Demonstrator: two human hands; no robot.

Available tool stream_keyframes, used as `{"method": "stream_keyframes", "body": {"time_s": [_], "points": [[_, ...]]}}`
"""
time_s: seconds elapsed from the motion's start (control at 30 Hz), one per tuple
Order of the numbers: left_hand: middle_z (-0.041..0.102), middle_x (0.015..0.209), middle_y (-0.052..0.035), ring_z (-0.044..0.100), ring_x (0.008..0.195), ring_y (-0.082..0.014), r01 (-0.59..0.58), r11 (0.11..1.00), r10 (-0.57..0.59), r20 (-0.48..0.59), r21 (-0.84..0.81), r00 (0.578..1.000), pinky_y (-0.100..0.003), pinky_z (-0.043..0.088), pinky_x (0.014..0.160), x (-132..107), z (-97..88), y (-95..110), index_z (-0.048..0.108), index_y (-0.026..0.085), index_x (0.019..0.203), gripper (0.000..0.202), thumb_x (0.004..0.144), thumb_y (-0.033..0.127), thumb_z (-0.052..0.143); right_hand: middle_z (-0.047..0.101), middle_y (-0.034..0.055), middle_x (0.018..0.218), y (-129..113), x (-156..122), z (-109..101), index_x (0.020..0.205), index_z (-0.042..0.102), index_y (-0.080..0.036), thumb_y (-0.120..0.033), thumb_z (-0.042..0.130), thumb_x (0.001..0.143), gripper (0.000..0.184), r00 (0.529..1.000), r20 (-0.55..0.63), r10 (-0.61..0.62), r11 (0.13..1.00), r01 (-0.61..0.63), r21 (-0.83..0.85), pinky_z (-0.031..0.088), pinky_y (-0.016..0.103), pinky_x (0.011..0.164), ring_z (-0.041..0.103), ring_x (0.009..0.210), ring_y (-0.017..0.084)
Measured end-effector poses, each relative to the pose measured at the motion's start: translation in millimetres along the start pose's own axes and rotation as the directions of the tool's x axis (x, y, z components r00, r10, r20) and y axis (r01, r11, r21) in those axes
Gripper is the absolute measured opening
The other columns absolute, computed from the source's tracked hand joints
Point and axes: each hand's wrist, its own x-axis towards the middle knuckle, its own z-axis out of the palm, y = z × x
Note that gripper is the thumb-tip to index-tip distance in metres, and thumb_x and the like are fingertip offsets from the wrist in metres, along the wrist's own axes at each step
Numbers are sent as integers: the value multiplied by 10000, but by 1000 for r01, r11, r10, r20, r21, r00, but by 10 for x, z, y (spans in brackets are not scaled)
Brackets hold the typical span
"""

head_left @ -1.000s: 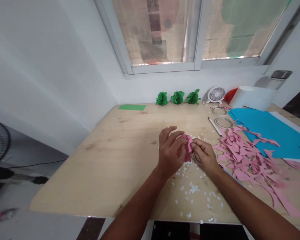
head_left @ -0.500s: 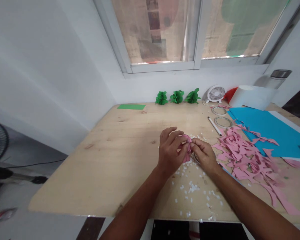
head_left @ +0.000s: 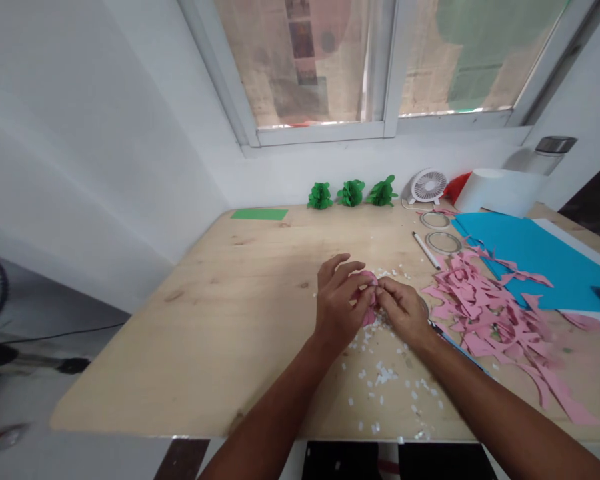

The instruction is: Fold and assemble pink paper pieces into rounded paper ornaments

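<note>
Between thumb and fingers, my left hand [head_left: 336,301] grips a small pink paper piece [head_left: 369,316], with its other fingers raised and curved. My right hand [head_left: 404,311] pinches at the right edge of that paper, fingertips meeting those of the left. The hands cover most of the piece, so its full shape is hidden. Tiny white paper bits [head_left: 385,375] lie scattered on the wooden table [head_left: 220,333] under and in front of both hands. A ring-shaped roll [head_left: 425,307] shows partly behind my right hand, and a thin blue-and-dark tool [head_left: 460,349] lies beside my right wrist.
A heap of pink paper scraps [head_left: 485,310] lies right of my hands, partly over blue sheets [head_left: 545,253]. Beyond are a white pen [head_left: 426,251], tape rolls [head_left: 443,243], and a small fan [head_left: 428,187]. Three green paper ornaments [head_left: 351,193] and a green strip [head_left: 259,214] sit along the back.
My right hand has shifted slightly left, closer against my left fingers, uncovering more of the roll and thin tool. The pink paper stays held. The whole view has shifted a little.
</note>
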Motion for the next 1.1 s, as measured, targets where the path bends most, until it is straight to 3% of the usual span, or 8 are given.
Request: {"method": "stream_keyframes", "body": {"time_s": [0.23,0.53,1.1], "points": [[651,1028,-62,481,1155,-242,44,999,-45,59,9,997,-450,421,968,-4,4,-2,644,205,789,72,775,166,585,459,-33,564,17,-3,8,612,478,-204,-269,439,855,254,1000,0,0,1000,0,-9,318,249,542,434,547,124],[651,1046,-64,465,1171,-247,33,999,-34,33,34,999,-460,407,976,-23,18,-3,651,205,861,114,782,160,583,468,-25,575,25,-2,8,618,483,-203,-265,434,855,250,1000,2,-7,1000,7,-27,321,254,551,442,559,130],[612,1103,-72,408,1215,-239,156,986,-149,103,-55,983,-459,366,1018,-12,21,-22,623,182,797,80,759,120,590,443,-27,582,-4,-22,29,618,438,-202,-252,407,860,249,999,33,-22,995,25,-93,327,247,557,432,566,125]]}}
